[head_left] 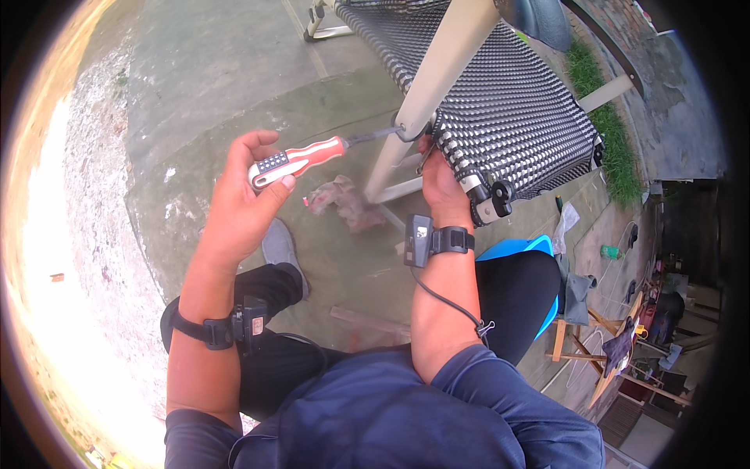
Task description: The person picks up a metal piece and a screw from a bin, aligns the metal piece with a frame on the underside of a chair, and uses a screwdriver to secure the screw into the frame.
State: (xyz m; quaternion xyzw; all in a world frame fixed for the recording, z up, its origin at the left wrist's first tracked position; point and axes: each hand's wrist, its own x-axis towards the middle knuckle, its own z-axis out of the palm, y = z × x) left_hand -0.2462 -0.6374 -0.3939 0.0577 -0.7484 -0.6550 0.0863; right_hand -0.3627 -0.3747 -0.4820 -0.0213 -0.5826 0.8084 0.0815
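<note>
My left hand (242, 187) grips the end of a screwdriver (316, 151) with a red and white handle, thumb on one side and fingers on the other. Its metal shaft points right, and the tip reaches a dark ring or loop on the pale metal leg (398, 148) of a chair-like frame. Black and white woven fabric (516, 102) is stretched over that frame. Close under the fabric's edge, my right hand (443, 186) reaches up beside the leg. Its fingertips are mostly hidden there, and a small thin metal piece shows beside them.
A crumpled cloth (348, 203) lies on the green ground sheet below. Under my right leg is a blue plastic seat (512, 248). A black end fitting (501, 195) sticks out at the frame's near corner. Wooden pieces (594, 344) and a green bottle (610, 252) are at right.
</note>
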